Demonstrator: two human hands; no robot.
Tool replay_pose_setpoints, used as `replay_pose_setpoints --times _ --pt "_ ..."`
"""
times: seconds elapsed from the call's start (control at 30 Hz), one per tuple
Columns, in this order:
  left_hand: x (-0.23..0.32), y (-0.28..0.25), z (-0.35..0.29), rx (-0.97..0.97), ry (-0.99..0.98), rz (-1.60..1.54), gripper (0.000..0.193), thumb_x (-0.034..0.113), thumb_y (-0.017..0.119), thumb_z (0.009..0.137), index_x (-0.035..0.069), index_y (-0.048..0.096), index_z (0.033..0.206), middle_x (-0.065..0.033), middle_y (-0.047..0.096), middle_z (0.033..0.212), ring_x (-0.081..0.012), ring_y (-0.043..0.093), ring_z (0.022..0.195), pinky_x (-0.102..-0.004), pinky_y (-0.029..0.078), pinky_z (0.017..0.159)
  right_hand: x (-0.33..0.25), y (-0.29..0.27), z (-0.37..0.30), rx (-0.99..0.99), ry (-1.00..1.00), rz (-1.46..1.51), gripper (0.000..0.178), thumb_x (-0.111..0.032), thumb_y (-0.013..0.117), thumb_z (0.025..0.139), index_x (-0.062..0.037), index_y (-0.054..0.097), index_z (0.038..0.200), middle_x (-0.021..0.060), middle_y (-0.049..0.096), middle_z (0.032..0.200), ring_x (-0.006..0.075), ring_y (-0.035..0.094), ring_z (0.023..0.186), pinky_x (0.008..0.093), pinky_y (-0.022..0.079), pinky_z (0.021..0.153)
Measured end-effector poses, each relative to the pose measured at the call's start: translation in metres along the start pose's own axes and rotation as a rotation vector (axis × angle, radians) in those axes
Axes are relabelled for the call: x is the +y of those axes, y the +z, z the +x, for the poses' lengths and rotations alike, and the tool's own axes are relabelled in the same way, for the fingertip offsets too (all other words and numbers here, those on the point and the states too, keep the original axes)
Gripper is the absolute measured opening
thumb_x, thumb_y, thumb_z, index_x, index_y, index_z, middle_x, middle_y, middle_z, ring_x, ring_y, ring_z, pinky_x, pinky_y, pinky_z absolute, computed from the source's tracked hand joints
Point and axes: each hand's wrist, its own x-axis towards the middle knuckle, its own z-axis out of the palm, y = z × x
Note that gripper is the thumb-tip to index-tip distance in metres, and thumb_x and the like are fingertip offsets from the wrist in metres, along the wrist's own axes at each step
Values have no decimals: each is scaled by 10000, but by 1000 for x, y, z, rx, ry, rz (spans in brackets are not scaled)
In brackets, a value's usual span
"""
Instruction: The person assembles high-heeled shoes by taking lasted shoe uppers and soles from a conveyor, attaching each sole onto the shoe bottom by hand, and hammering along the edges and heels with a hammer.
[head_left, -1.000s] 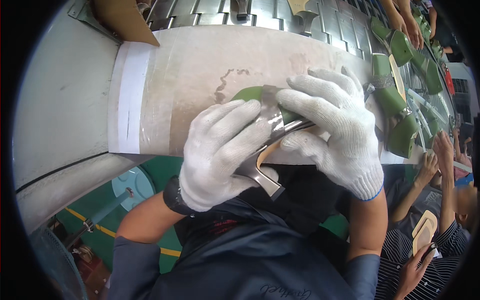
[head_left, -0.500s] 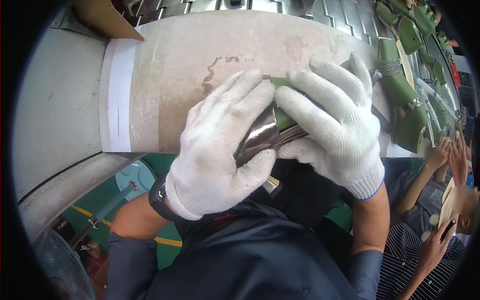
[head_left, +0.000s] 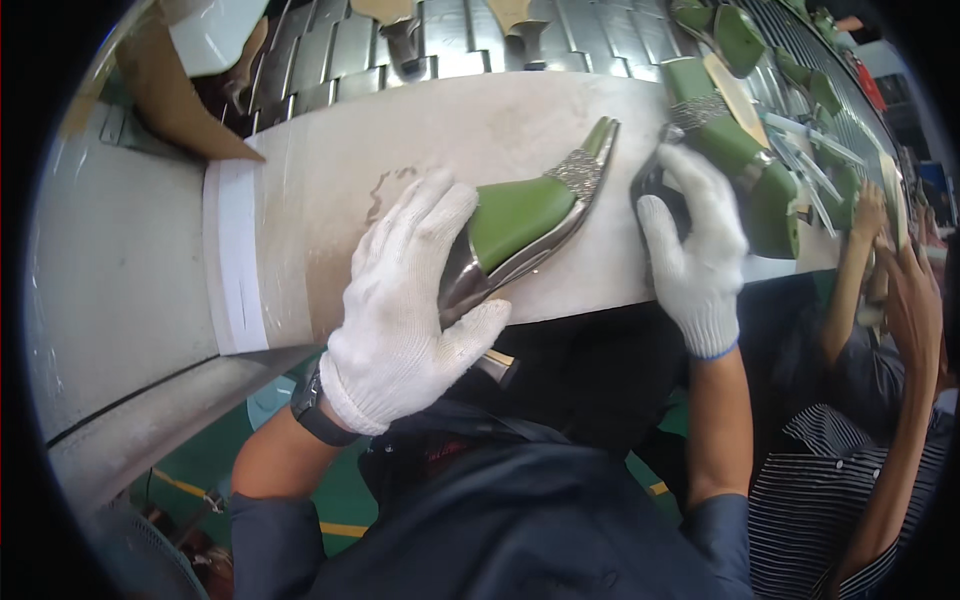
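Observation:
A pointed shoe on a green last [head_left: 522, 215] lies on its side on the pale worktop, toe to the far right. It has a glittery silver band [head_left: 577, 176] and shiny dark metallic edges. My left hand [head_left: 400, 265], in a white knit glove, is closed around the shoe's heel end, its fingers over the top and its thumb on the near side. A heel with a pale tip [head_left: 497, 366] sticks out below that hand. My gloved right hand [head_left: 703, 245] curls round a dark tool [head_left: 663, 190] on the right; blur hides the tool's exact kind.
The worktop [head_left: 450, 110] is pale and stained. A slatted metal conveyor [head_left: 450, 45] runs behind it, carrying shoes. Several green lasts with shoes [head_left: 735, 150] lie at the right. Cardboard [head_left: 180, 95] stands far left. A co-worker's arms [head_left: 905, 330] are at the right edge.
My right hand has left the shoe and moved right to the dark tool, uncovering the shoe's toe and glittery band. My left hand stays on the heel end. The view has shifted.

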Motion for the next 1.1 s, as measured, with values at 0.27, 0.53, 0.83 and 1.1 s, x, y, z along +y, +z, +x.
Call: replay_pose_setpoints --times 0.27,0.53,0.83,1.1 --pt "15 6 55 -199 122 64 987 160 895 771 -15 468 1643 -256 643 1451 -427 603 1379 -521 412 1226 1 -15 -2 -273 36 -193 447 3 699 887 -77 729 1326 206 712 1244 408 730 1077 457 598 944" --pt "15 4 60 -225 150 85 1041 126 889 736 -16 447 1668 -259 627 1510 -423 599 1406 -497 408 1235 -45 -25 -17 63 520 1163 320 -78 664 1056 76 681 1336 204 778 1269 271 759 1208 406 598 1079" --pt "11 4 67 -266 214 82 990 76 897 723 -26 509 1628 -277 614 1535 -467 597 1412 -531 418 1229 -53 -10 -14 -52 423 1059 299 -59 771 994 60 744 1266 191 807 1246 261 783 1171 381 606 1048" --pt "6 3 65 -235 234 41 1025 54 918 681 -40 509 1616 -296 617 1514 -485 614 1378 -559 442 1197 -42 -27 23 -292 271 837 324 -20 821 951 4 757 1268 151 823 1189 202 803 1106 354 636 963"
